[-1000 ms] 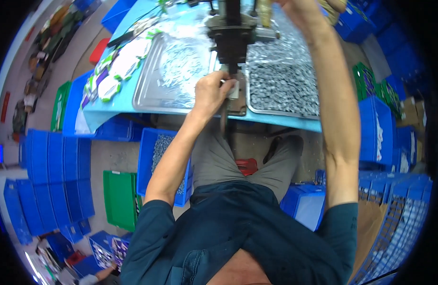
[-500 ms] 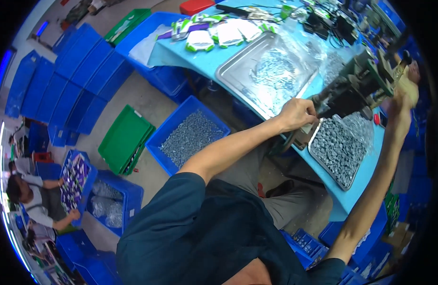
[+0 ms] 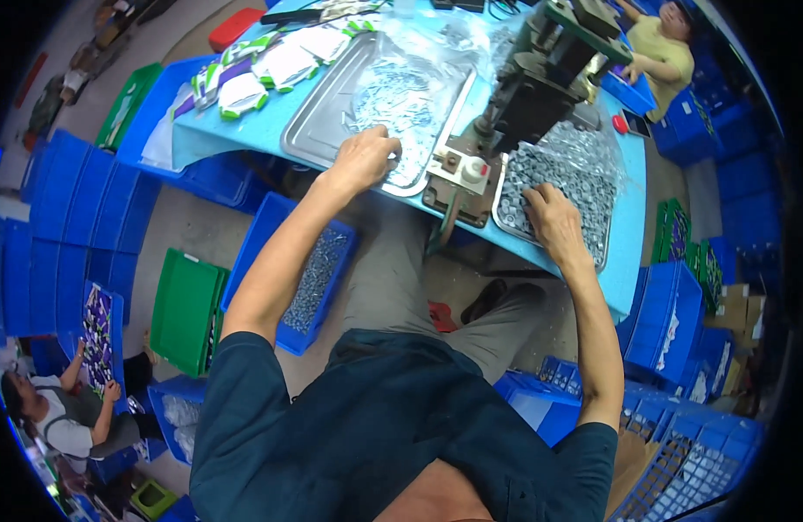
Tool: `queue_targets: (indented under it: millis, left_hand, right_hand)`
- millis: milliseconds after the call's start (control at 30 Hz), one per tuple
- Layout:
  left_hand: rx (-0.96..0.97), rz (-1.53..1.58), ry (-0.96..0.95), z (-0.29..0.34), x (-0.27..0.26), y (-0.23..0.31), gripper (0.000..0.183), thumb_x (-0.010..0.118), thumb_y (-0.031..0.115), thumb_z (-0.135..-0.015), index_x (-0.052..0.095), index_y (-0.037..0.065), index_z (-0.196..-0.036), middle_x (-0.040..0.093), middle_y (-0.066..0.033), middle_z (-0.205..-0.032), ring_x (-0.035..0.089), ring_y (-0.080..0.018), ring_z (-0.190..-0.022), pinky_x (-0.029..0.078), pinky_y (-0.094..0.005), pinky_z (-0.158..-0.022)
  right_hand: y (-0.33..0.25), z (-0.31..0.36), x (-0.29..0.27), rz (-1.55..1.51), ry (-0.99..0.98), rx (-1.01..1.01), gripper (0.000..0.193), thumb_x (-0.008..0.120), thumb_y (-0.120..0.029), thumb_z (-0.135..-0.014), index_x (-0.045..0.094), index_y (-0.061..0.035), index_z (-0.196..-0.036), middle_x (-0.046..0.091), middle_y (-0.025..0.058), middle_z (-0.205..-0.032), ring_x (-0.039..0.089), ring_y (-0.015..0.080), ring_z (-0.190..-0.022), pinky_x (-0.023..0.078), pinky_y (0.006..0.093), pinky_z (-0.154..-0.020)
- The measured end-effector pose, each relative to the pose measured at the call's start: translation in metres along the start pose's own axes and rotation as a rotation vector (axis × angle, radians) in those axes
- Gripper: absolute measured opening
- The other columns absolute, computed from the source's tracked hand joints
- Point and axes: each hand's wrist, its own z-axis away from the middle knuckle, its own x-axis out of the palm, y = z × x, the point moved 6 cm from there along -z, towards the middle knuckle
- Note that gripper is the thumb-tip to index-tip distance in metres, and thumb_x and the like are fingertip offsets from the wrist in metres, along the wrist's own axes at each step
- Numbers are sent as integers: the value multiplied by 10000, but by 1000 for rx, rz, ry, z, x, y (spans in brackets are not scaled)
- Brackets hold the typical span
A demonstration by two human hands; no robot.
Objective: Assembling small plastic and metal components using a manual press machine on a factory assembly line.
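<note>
My left hand (image 3: 364, 163) hovers at the near edge of a metal tray (image 3: 312, 124), its fingers curled beside a heap of thin shiny metal pins (image 3: 399, 100). Whatever those fingers pinch is hidden. In the smaller tray, my right hand (image 3: 555, 224) dips its bent fingertips among small grey metal parts (image 3: 584, 196); any piece between them cannot be made out. Between the two trays stands a dark green bench press (image 3: 536, 83). At its base is a pale fixture block (image 3: 460, 167) with a round white and red piece on it.
White, green and purple plastic pieces (image 3: 284, 65) lie at the table's far left. A blue bin of small metal parts (image 3: 314, 278) stands on the floor by my left leg. One person (image 3: 667, 56) works beyond the press; another (image 3: 66, 409) holds a tray at far left.
My left hand has gone from the fixture block to the pin tray. My right hand has left the press's right side and come down into the tray of grey parts. The view has turned.
</note>
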Motion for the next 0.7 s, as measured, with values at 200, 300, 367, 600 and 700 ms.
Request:
queue_targets:
  millis: [200,300,367,600,700]
  left_hand:
    - [9,6,-27,-7,12,-2,100,708,114,-827,667,77,-911,589,-153,-951,634,-379,-921,518,-476,-784]
    - [27,89,-4,-3,2,10,133,722,128,-822,669,77,-933,599,-143,-952,632,-364,-949,518,-464,-802]
    - [60,67,-65,-2,4,16,149,729,135,-820,674,77,-945,606,-137,-951,634,-356,-958,518,-459,-806]
    - [64,22,-133,-2,10,13,153,740,154,-823,700,86,-953,629,-118,-942,654,-338,-922,522,-447,-787]
    - [37,139,-94,-1,7,9,132,728,150,-838,698,81,-947,650,-118,-918,667,-331,-895,521,-434,-775]
  right_hand:
    - [9,4,-1,-4,39,-1,209,708,-122,-857,669,-47,-1048,598,95,-945,625,285,-873,528,400,-736]
    - [10,5,-2,-29,41,16,198,703,-118,-861,670,-48,-1043,598,88,-932,617,272,-884,525,398,-741]
    - [4,0,-7,-37,46,4,192,702,-115,-861,671,-48,-1039,598,86,-931,613,269,-887,525,396,-744]
    - [6,-5,-6,-51,73,-30,146,704,-106,-857,668,-46,-985,618,84,-971,613,275,-899,523,390,-747]
    - [17,0,-14,-216,185,76,138,702,-99,-859,661,-34,-974,637,100,-973,634,301,-876,527,392,-740]
